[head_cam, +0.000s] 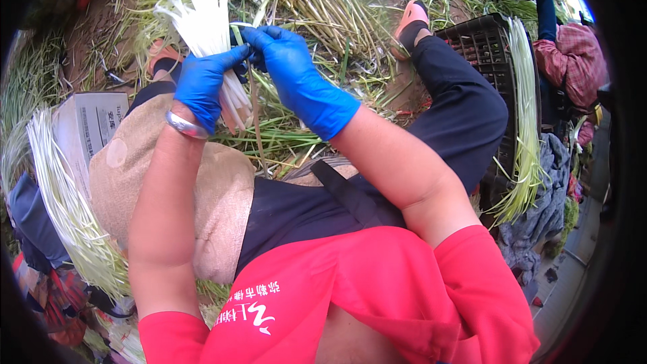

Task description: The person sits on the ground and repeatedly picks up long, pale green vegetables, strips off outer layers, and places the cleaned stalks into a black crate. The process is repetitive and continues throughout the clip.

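My left hand point(203, 83), in a blue glove with a silver bracelet at the wrist, grips a bundle of white stalks point(207, 15) that look like blanched chives. The bundle slants from upper left to lower right, above a tan cloth point(222, 182) on my lap. At its right side, my blue-gloved right hand point(290, 68) pinches a thin pale-green leaf strip point(238, 33) against the stalks. Thumb and fingers of both hands meet there, and some fingertips are hidden. A thin brownish stem point(258, 126) hangs below my right fingers.
Loose green stalks point(323, 5) and trimmings cover the ground ahead. Pale stalks point(523, 111) lie on a black plastic crate point(472, 43) at right; another pale bunch point(76, 207) rests beside a cardboard box point(91, 121) at left. A person in a checked top point(579, 60) is at far right.
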{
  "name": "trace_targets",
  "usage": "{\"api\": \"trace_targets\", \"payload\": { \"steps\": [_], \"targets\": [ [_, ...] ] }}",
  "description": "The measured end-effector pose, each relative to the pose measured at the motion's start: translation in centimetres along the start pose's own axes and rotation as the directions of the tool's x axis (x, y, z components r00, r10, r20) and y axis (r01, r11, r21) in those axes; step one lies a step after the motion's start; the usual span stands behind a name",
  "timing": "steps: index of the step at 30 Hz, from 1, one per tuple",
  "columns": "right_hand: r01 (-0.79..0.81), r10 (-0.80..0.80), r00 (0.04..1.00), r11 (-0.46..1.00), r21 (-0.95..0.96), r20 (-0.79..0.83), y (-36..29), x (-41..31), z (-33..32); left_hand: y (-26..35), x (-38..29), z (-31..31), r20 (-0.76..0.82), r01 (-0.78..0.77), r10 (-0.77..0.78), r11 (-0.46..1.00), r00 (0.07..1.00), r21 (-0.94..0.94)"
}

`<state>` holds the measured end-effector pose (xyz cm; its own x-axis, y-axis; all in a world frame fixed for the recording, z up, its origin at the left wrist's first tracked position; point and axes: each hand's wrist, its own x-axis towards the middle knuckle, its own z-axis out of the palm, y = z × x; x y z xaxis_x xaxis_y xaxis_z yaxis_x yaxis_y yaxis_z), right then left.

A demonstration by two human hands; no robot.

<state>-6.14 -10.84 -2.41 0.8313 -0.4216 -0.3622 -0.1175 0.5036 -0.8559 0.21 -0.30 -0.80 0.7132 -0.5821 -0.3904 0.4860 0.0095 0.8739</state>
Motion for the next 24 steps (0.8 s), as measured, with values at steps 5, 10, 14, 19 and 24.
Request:
{"api": "trace_targets", "payload": {
  "steps": [5, 10, 14, 19, 24],
  "targets": [
    [0.042, -0.041, 0.999, 0.990, 0.134, -0.009, -0.3, -0.9, -0.6, -0.6, 0.1, -0.1, -0.058, 0.035, -0.036, 0.999, 0.998, -0.020],
    [-0.035, 0.063, 0.993, 0.964, 0.263, -0.099, -3.6, -1.0, -5.6, -1.4, 0.0, -0.6, -0.053, 0.077, -0.075, 0.996, 0.996, 0.044],
    [0.193, -0.119, 0.956, 0.943, 0.269, -0.270, -7.7, 0.0, -12.4, -2.7, 0.5, -1.8, -0.123, 0.090, -0.065, 0.974, 0.990, 0.208],
    [0.420, -0.278, 0.868, 0.854, 0.308, -0.412, -18.1, -0.1, -18.4, -4.7, 2.1, -6.2, -0.214, 0.121, 0.074, 0.631, 0.974, 0.766],
    [0.303, -0.077, 0.749, 0.923, 0.236, -0.658, -22.6, 1.5, -15.5, -5.9, 2.7, -8.3, -0.154, 0.123, 0.080, 0.305, 0.985, 0.944]
  ]
}}
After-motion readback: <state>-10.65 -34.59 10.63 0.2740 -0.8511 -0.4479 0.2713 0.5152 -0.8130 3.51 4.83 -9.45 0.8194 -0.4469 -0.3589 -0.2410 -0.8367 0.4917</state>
